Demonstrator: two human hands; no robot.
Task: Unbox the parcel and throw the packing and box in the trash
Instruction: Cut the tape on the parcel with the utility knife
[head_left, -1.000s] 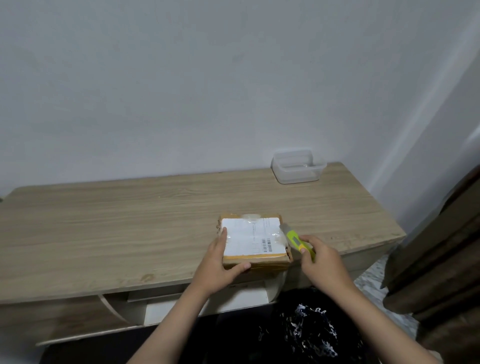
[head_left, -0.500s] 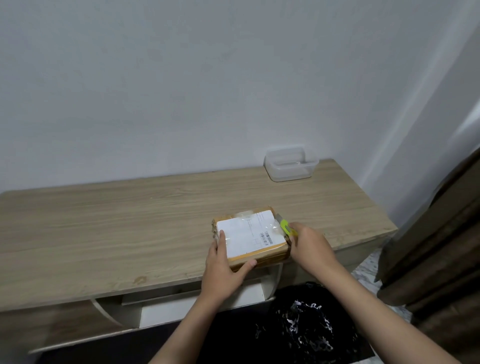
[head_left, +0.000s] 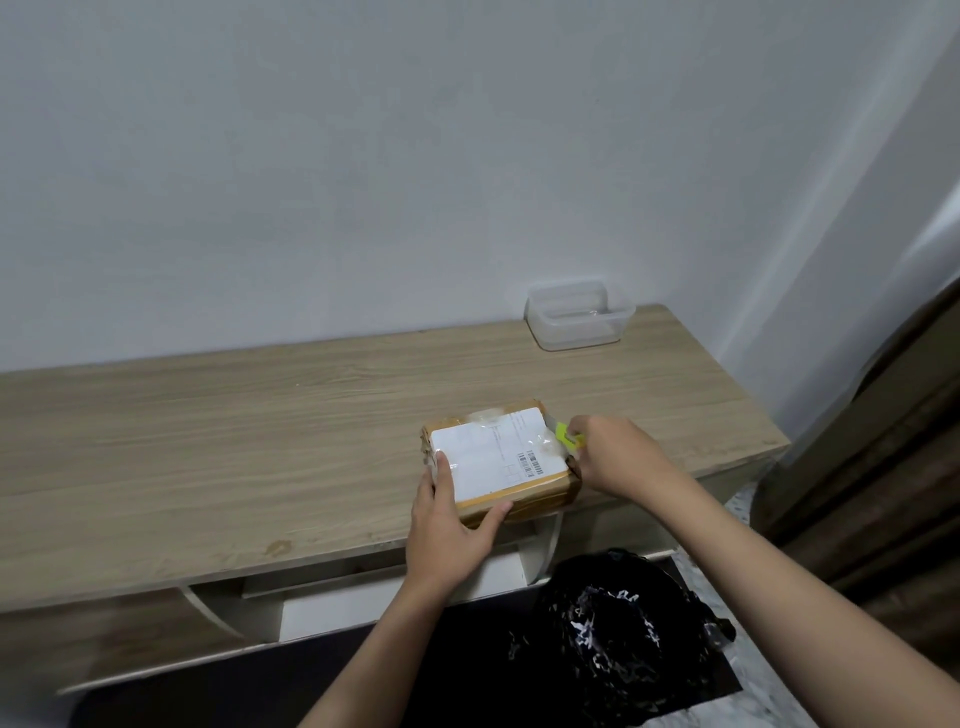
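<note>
A small taped cardboard parcel (head_left: 493, 457) with a white shipping label lies near the front edge of the wooden desk (head_left: 260, 441). My left hand (head_left: 449, 525) grips its near left corner, thumb along the front side. My right hand (head_left: 618, 457) holds a yellow-green utility knife (head_left: 567, 435) against the parcel's right edge, the blade end touching the top right corner. A black trash bag (head_left: 623, 634) sits open on the floor below the desk, to the right.
A clear plastic container (head_left: 579, 314) stands at the back right of the desk by the wall. A brown curtain (head_left: 883, 467) hangs at the right. A drawer front shows under the desk edge.
The parcel has turned slightly counter-clockwise under my left hand. My right hand with the knife has slid from the parcel's near right side toward its far right corner.
</note>
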